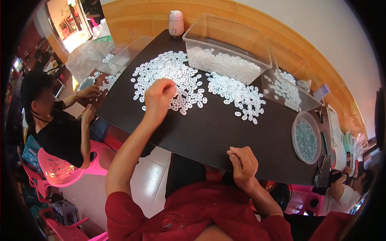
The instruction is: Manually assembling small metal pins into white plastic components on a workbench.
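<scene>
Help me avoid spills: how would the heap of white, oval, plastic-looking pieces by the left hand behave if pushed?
The white, oval, plastic-looking pieces lie loose, so the heap would probably spread rather than move as one. Each looks flat, so would likely slide, not roll. Small beside the left hand, a piece is probably light.

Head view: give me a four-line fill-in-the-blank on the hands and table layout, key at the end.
1. The left hand is above the loose pile of white oval pieces that is the ____ of the two on the dark table.
2. The right hand is at the table's ____ edge, not its far one.
3. The round bowl of small blue-green pieces stands toward the table's ____ end.
4. The pale bottle stands to the ____ of the large clear bin.

Missing words: larger; near; right; left.
</scene>
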Motion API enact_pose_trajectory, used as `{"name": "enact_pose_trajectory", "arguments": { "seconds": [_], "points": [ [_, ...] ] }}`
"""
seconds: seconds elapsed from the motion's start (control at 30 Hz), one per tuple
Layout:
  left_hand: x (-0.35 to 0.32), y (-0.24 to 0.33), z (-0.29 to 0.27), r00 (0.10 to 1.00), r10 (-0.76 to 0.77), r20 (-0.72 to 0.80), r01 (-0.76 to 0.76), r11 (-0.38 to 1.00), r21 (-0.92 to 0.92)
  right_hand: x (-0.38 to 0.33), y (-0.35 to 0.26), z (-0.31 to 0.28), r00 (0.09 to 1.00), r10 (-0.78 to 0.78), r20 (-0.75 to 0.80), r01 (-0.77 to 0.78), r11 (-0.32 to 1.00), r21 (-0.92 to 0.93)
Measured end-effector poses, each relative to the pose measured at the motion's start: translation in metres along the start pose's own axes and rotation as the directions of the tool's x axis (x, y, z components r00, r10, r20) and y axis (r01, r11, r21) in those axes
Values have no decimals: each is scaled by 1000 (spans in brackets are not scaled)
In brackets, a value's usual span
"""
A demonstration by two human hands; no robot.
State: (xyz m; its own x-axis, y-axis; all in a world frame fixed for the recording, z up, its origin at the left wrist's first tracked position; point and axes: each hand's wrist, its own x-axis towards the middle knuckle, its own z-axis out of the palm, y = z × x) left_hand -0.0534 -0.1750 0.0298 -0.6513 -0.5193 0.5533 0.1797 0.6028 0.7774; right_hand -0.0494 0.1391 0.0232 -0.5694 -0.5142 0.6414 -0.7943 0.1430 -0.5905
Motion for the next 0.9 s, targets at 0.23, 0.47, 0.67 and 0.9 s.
{"name": "enact_pose_trajectory", "arguments": {
  "seconds": [0.23,0.47,0.67,0.9],
  "points": [
    [16,34,20,971,-186,151,231,892,-388,-10,17,-19,998,-61,-31,57,991,-117],
    [48,107,72,964,13,265,112,885,-452,-23,27,-30,988,-142,-57,130,976,-173],
    [55,173,177,871,290,397,-124,911,-393,-36,34,-35,986,-101,-129,82,986,-147],
    [123,185,271,691,697,191,-701,711,-58,-34,30,-39,993,-59,-100,52,996,-75]
  ]
}}
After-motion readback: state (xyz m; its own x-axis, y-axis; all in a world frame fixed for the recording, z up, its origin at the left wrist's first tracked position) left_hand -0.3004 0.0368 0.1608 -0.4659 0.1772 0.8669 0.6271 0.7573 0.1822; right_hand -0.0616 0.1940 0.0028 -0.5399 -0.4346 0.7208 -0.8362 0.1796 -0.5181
